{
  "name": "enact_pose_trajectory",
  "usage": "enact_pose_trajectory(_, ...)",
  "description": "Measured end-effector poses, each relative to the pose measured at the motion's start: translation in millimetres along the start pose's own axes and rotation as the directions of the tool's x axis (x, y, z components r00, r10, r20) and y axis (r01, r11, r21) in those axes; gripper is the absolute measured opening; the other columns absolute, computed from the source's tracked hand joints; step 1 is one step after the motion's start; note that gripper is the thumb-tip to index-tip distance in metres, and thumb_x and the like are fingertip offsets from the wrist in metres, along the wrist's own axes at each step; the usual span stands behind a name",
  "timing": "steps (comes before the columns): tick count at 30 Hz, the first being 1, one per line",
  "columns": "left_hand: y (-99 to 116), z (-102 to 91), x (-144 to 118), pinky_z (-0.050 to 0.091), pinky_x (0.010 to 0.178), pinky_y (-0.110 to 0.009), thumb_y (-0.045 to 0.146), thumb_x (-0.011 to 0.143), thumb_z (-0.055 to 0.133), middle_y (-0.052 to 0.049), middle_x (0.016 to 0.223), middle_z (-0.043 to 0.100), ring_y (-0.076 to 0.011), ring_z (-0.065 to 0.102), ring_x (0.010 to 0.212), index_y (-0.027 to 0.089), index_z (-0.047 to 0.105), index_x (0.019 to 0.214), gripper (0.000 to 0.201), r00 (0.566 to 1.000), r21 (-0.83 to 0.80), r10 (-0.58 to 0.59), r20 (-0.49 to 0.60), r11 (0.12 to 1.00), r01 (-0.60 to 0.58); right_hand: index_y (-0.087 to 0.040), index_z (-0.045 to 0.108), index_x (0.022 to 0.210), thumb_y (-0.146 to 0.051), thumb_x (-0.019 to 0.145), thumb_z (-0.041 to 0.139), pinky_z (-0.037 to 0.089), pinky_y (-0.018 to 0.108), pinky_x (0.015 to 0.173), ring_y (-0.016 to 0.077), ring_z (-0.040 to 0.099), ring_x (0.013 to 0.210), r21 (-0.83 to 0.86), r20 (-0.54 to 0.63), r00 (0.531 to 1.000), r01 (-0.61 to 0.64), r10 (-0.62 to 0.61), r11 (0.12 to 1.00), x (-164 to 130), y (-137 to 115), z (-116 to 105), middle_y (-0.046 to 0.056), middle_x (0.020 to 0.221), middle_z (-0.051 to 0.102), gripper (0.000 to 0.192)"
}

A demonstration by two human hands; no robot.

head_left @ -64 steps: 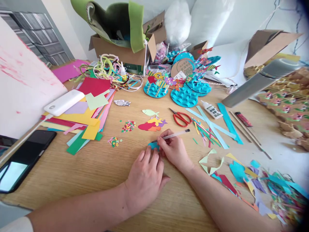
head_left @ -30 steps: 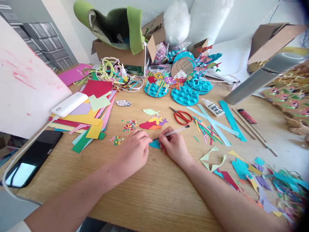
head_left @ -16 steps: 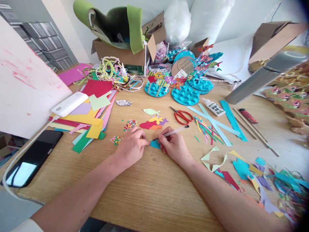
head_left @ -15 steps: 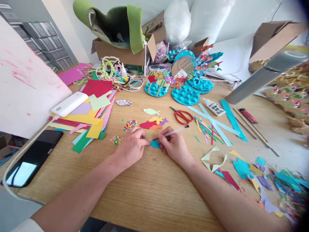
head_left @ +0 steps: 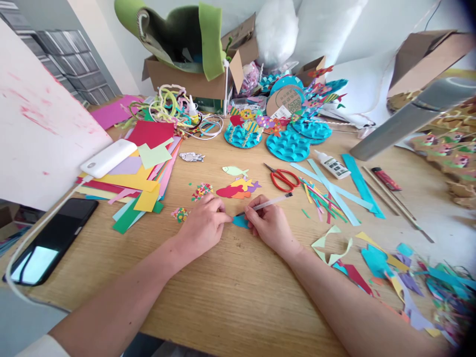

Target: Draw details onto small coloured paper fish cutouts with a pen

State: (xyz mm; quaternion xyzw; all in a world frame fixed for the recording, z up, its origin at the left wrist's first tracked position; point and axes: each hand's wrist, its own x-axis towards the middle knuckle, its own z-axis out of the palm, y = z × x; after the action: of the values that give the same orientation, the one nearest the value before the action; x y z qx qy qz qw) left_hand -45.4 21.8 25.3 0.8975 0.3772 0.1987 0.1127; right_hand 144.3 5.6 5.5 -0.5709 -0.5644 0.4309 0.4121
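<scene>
My right hand (head_left: 273,225) has its grip closed around a thin white pen (head_left: 266,204), pinched low near the tip, with the barrel slanting up and away to the right; the tip comes down on a small teal paper piece (head_left: 240,221) that lies flat on the wooden table (head_left: 238,297). My left hand (head_left: 204,224) has its fingertips drawn together at the left edge of that same piece, pressing it to the table, though I cannot tell whether they pinch it or only pin it. From the head camera, the one view I have, the piece sits between my two hands, mostly hidden by them. I judge it feather-light, thin and floppy, likely to slide on the smooth wood or crease under a hard press, so I would take it at an edge with flat fingertips and keep the pen pressure light. Just beyond my hands lies a small heap of coloured paper fish (head_left: 238,189), with red scissors (head_left: 283,178) to its right, a glue bottle (head_left: 333,165) further right, and a stack of coloured paper sheets (head_left: 137,183) to the left.
</scene>
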Motion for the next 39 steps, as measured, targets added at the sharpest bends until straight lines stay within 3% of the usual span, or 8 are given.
enact_pose_trajectory(12,0.6,-0.2,0.9,0.047,0.08,-0.033,-0.003,0.079,0.048,-0.006,0.085,0.058,-0.019,0.05,0.091,0.017,0.073,0.089,0.034,0.999,-0.029,-0.011,-0.038,1.0,0.01,-0.021,0.05,0.076,-0.038,0.085,0.056,0.036,0.021,0.037,0.01,0.049,0.038,0.006,0.008,1.0,-0.006,0.006,1.0,-0.3,1.0,0.2,-0.004,0.052,0.055,0.02)
enact_pose_trajectory(26,1.4,0.2,1.0,0.047,0.081,-0.036,-0.001,0.081,0.048,-0.007,0.085,0.056,-0.0214,0.047,0.092,0.02,0.074,0.094,0.036,1.0,0.021,0.026,0.017,0.999,-0.026,-0.021,0.048,0.077,-0.036,0.084,0.055,0.035,0.02,0.034,0.0102,0.048,0.036,0.065,0.005,0.999,-0.051,0.05,0.997,0.1,1.9,-0.2,-0.004,0.053,0.054,0.019)
enact_pose_trajectory(39,0.9,0.6,0.3,0.047,0.081,-0.036,-0.001,0.081,0.049,-0.006,0.085,0.056,-0.0205,0.048,0.092,0.02,0.074,0.094,0.035,0.999,0.018,0.022,0.025,1.0,-0.023,-0.021,0.048,0.076,-0.032,0.084,0.054,0.035,0.02,0.035,0.0099,0.049,0.035,0.002,0.003,1.0,-0.019,0.019,1.0,1.1,1.5,-0.3,-0.005,0.051,0.054,0.016)
